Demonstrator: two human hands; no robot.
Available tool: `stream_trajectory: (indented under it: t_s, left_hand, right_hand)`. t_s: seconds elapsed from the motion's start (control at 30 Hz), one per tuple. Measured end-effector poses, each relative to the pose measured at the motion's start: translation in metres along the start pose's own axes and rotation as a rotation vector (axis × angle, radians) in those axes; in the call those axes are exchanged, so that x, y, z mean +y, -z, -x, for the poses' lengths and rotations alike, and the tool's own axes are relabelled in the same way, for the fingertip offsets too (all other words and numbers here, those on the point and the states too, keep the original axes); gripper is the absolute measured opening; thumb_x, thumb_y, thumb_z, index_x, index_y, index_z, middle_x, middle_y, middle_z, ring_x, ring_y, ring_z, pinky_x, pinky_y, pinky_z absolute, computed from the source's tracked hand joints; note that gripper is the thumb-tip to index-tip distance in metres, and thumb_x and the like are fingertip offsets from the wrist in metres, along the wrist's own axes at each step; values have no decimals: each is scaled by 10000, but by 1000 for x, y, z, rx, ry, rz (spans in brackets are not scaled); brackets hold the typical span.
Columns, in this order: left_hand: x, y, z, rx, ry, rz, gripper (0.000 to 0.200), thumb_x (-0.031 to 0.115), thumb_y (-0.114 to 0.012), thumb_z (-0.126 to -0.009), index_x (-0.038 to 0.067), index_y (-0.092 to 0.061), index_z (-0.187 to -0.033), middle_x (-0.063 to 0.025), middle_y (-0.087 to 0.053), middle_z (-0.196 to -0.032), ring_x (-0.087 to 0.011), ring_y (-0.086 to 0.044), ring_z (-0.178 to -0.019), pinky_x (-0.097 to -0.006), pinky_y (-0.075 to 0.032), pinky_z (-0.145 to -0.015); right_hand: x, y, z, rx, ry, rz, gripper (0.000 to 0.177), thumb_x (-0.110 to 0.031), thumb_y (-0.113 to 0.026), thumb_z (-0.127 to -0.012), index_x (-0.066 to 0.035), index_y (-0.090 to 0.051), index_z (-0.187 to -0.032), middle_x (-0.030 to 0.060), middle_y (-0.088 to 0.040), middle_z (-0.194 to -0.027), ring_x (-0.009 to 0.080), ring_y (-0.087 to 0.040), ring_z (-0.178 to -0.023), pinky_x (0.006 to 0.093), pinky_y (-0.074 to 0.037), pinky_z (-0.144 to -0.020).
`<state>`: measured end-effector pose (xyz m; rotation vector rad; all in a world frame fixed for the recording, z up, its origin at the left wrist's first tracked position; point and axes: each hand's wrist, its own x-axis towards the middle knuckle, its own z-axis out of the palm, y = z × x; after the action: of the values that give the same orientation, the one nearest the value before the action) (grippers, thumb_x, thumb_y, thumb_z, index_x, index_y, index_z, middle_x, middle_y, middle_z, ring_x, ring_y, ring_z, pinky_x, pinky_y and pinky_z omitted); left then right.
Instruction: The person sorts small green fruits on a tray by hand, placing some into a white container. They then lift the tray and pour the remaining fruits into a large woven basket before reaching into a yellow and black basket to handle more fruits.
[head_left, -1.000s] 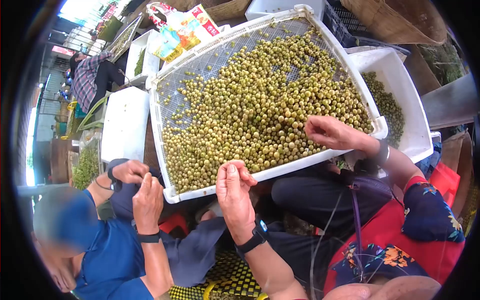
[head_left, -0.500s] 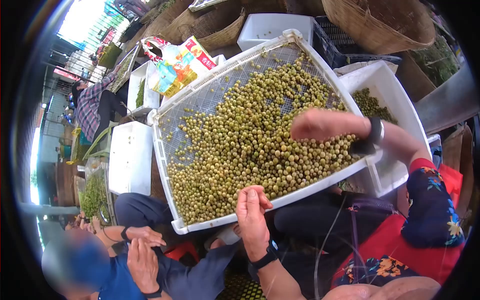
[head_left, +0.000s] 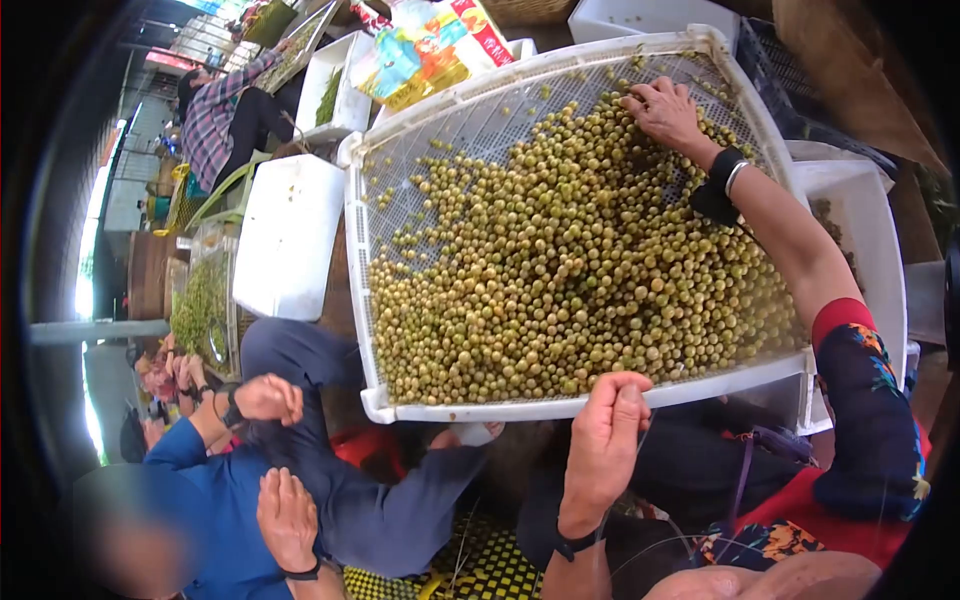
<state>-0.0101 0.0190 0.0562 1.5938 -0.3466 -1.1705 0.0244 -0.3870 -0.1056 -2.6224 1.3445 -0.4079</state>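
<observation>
A large white mesh tray point(head_left: 530, 410) holds a spread of small round yellow-green fruits point(head_left: 530, 270). At the tray's far right, my right hand point(head_left: 665, 112) reaches into the fruits with its fingers spread and bent, palm down. A black band circles that wrist. My left hand point(head_left: 603, 445) is raised at the tray's front rim, fingers curled in and thumb pressed against them. Whatever it may hold is hidden. Bare mesh shows along the tray's back and left.
A white foam box point(head_left: 870, 215) stands under the tray's right side. To the left are a white foam lid point(head_left: 288, 240) and a colourful printed bag point(head_left: 430, 55). A co-worker in blue point(head_left: 215, 500) sits close at left; another person in plaid point(head_left: 210, 130) is farther back.
My right hand has moved from the tray's right middle to its far edge, and its fingers have spread. The view has shifted. The blue-clad co-worker's hands have drawn apart.
</observation>
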Motion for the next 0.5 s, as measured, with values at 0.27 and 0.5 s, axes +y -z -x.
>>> stream_trajectory:
  t_s: [0.27, 0.5]
  left_hand:
    - [0, -9, -4, -52, 13, -119, 245, 224, -445, -1036, 16, -575, -1048, -2, -550, -757, -73, -516, -717, -224, -449, -674]
    - [-3, -22, -8, -128, -27, -159, 247, 225, -431, -1037, 19, -566, -1027, -4, -540, -746, -76, -510, -704, -232, -449, -668]
  right_hand:
    - [-127, -13, 52, -466, 412, -247, 637, -612, -502, -910, -93, -544, -1276, 142, -514, -1120, 202, -543, -930, 360, -519, -710]
    - [-141, 28, 137, -648, 897, -314, 763, -664, -657, -767, -133, -525, -1299, 104, -582, -1005, 262, -565, -902, 410, -458, -725]
